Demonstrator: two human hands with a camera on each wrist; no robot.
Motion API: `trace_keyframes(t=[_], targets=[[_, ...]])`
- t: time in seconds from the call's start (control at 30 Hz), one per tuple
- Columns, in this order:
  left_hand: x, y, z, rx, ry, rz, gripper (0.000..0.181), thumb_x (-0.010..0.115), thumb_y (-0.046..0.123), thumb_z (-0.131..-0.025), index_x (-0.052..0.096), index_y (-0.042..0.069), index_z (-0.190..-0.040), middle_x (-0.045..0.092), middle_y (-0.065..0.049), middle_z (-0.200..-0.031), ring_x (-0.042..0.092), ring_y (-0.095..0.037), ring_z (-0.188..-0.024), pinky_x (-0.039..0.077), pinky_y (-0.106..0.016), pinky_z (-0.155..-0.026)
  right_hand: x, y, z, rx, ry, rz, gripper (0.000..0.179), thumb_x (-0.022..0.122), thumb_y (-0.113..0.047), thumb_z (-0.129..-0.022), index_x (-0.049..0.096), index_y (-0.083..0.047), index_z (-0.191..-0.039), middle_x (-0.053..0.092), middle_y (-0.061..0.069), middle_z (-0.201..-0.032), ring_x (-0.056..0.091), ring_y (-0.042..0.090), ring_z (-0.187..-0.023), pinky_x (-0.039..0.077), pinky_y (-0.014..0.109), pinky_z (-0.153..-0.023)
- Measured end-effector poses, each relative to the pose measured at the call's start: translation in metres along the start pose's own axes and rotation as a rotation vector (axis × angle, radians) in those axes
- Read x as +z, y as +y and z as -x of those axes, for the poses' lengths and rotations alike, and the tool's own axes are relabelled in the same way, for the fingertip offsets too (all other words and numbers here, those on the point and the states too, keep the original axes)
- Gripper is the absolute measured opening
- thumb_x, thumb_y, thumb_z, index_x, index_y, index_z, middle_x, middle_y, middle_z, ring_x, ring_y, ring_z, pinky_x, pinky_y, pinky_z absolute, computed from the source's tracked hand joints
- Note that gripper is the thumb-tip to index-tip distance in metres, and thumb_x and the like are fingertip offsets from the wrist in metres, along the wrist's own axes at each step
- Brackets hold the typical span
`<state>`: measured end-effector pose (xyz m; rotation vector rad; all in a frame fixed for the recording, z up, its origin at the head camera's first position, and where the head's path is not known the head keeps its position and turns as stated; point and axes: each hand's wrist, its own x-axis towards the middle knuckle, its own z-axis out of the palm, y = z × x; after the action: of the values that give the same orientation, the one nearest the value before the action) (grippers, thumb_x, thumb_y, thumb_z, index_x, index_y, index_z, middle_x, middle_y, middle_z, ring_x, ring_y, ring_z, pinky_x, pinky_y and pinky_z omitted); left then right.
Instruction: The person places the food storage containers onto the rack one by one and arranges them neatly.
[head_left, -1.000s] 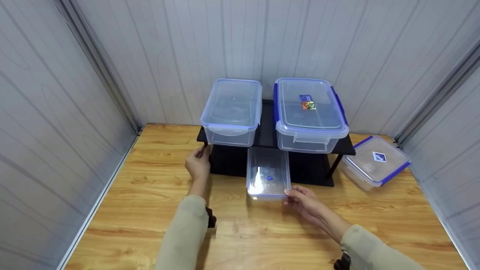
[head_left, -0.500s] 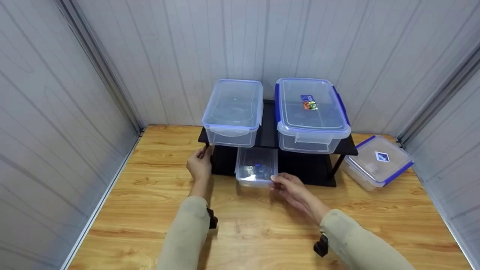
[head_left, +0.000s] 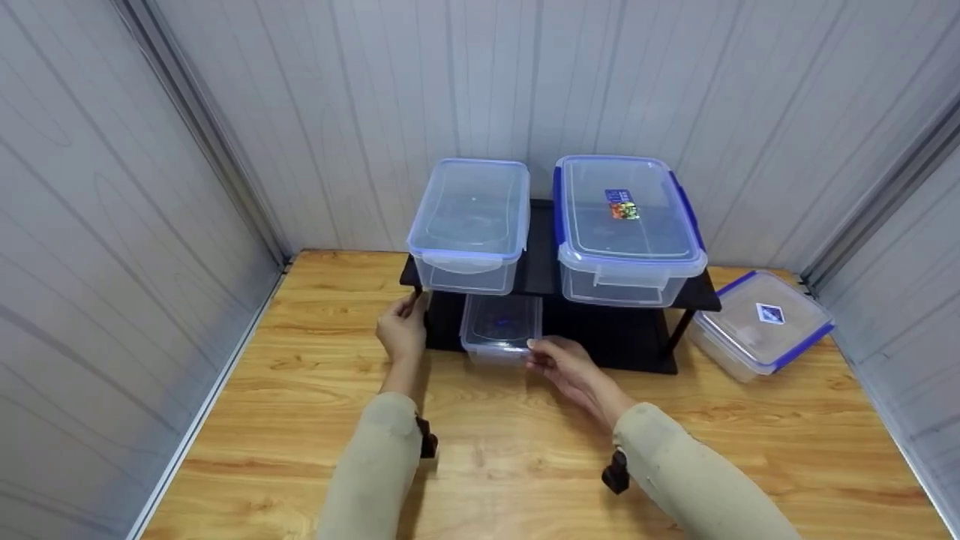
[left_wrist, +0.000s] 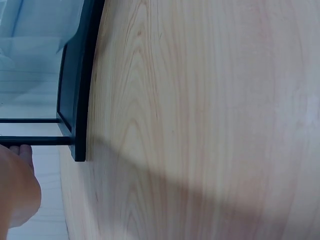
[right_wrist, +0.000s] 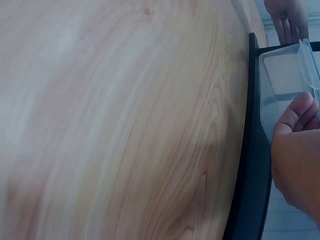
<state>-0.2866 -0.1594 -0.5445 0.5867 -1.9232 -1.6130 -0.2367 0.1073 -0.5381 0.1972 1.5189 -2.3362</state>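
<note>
A small clear lidded food container (head_left: 501, 324) sits on the lower tier of a black two-tier rack (head_left: 541, 262), its back part hidden under the upper tier. My right hand (head_left: 568, 369) pinches its front right corner, thumb on top. In the right wrist view the container (right_wrist: 280, 82) stands just inside the rack's front edge, beside my curled fingers. My left hand (head_left: 403, 330) grips the rack's front left post, and its fingertips reach behind the post (left_wrist: 40, 141) in the left wrist view.
Two larger lidded containers stand on the upper tier, a plain one (head_left: 472, 210) at left and a blue-clipped one (head_left: 630, 232) at right. Another container (head_left: 761, 330) sits on the wooden table right of the rack. Pale panel walls (head_left: 487, 82) enclose the back and sides.
My right hand has moved the small container back and left, further under the upper tier, and its front has come down toward the lower tier. The left hand stays at the post.
</note>
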Motion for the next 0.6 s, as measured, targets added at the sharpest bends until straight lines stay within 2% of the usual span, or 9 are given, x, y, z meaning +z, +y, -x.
trace_keyframes(t=[0.2, 0.43, 0.6], targets=[[0.001, 0.001, 0.000, -0.001, -0.017, 0.012, 0.023, 0.081, 0.031, -0.079, 0.078, 0.012, -0.091, 0.075, -0.005, -0.091, 0.071, -0.018, -0.086, 0.057, -0.029, -0.077, 0.005, 0.003, -0.009, 0.002, 0.031, -0.012, 0.015, 0.064, 0.000, -0.088, 0.065, -0.007, -0.074, 0.064, 0.006, -0.073, 0.063, 0.016, -0.071, 0.057, 0.027, -0.074], [0.000, 0.003, 0.000, -0.009, -0.022, -0.001, 0.020, 0.081, 0.029, -0.079, 0.078, 0.013, -0.091, 0.075, -0.005, -0.089, 0.071, -0.017, -0.084, 0.057, -0.029, -0.075, 0.006, 0.006, -0.016, 0.023, 0.048, -0.023, 0.007, 0.066, -0.002, -0.088, 0.064, -0.003, -0.081, 0.064, 0.009, -0.078, 0.063, 0.018, -0.075, 0.056, 0.029, -0.076], [-0.002, 0.003, 0.000, -0.022, -0.018, -0.007, 0.022, 0.081, 0.031, -0.078, 0.078, 0.014, -0.091, 0.075, -0.005, -0.090, 0.071, -0.017, -0.085, 0.056, -0.029, -0.077, 0.011, 0.008, -0.023, -0.019, 0.071, -0.051, 0.005, 0.065, 0.000, -0.088, 0.062, 0.000, -0.083, 0.064, 0.008, -0.076, 0.062, 0.018, -0.073, 0.056, 0.029, -0.074]])
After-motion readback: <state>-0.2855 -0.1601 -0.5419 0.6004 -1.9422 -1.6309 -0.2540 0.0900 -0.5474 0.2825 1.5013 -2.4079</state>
